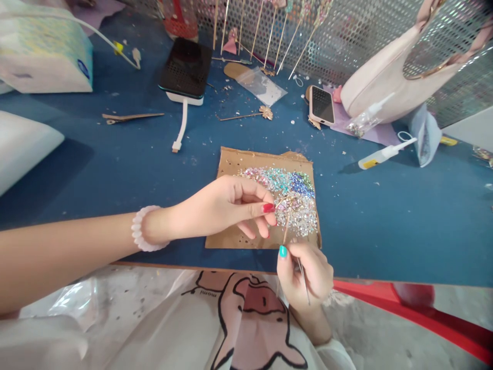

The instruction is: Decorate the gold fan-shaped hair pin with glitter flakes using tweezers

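A flat brown cardboard sheet (227, 239) was laid near the front edge of the blue worktop (385, 221), presumably so that the loose glittering beads (302, 218) spread over it could be reached easily and not be scattered. The beads were grouped roughly by colour across the far and right parts of the sheet, with a dark blue patch (301, 186) near its right edge, likely so that one shade could be told from another. By the right hand (314, 270), placed at the near right corner of the sheet, a thin metallic tool (285, 230) was held, clamped between thumb and fingers; its tip was pointed towards the beads, a grip that seemed suited to fine control. The left hand (227, 203) was poised above the middle of the sheet, with thumb and forefinger set close together and the other fingers loosely curled; whether something tiny was pinched there could not be told. To the right of the sheet, a white nozzled bottle with a yellow label (377, 158) was laid down, apparently clear of the hands. Beyond the sheet, a gold leaf-headed pin (265, 112) was laid flat, seemingly out of the way.
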`<state>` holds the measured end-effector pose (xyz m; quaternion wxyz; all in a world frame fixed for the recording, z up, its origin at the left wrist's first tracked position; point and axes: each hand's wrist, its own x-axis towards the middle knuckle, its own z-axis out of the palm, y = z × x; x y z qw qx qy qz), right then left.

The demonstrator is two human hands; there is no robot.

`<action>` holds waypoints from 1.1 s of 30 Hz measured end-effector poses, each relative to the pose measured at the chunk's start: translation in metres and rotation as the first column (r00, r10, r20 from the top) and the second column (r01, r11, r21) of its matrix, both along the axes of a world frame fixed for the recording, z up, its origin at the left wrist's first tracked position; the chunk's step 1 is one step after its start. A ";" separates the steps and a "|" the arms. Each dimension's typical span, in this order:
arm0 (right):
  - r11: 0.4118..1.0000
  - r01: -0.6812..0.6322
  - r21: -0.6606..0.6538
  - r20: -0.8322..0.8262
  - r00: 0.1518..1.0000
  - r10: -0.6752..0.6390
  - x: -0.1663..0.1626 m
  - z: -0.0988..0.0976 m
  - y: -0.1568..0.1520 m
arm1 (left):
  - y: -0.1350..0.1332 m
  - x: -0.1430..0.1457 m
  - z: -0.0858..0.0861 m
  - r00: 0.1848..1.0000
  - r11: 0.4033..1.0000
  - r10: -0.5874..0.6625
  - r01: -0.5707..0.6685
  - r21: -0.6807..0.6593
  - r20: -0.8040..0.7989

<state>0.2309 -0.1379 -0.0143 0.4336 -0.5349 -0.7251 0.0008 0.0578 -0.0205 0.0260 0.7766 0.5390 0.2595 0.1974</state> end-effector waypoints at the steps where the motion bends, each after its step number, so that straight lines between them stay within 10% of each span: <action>1: 1.000 -0.001 0.004 0.002 1.000 0.001 0.000 0.001 0.000 | 0.000 0.000 0.000 1.000 1.000 0.004 -0.004 0.007 -0.002; 24: 1.000 -0.022 0.006 0.014 1.000 0.021 -0.002 0.001 -0.002 | 0.004 -0.003 -0.013 0.983 0.993 0.114 -0.118 0.020 0.146; 28: 0.997 -0.066 -0.034 0.031 0.997 0.067 -0.008 0.002 0.002 | -0.002 -0.003 -0.017 0.956 0.992 -0.055 0.084 -0.090 0.288; 33: 0.996 -0.074 -0.044 0.022 0.997 0.075 -0.014 0.003 0.007 | -0.016 -0.003 -0.008 0.994 0.989 -0.041 0.027 0.148 0.096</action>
